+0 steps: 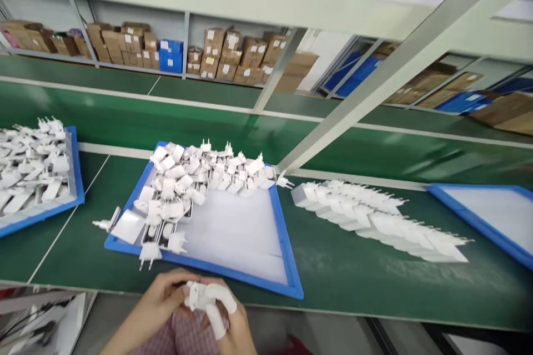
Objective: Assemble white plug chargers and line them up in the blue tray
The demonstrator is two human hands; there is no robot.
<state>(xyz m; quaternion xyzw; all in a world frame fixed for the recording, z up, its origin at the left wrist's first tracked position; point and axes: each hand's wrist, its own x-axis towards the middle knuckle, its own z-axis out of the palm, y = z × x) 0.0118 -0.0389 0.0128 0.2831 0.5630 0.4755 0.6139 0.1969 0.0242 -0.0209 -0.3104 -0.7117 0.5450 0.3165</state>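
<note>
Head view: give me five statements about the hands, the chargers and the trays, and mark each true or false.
1. Both hands, left hand and right hand, hold one white charger. True.
2. The middle tray is red-rimmed. False: its rim is blue.
3. A row of chargers lies on the green table right of that tray. True.
4. The right tray is heaped with chargers. False: none show on it.
5. The right hand's fingers are bare. False: white covers sit on them.
</note>
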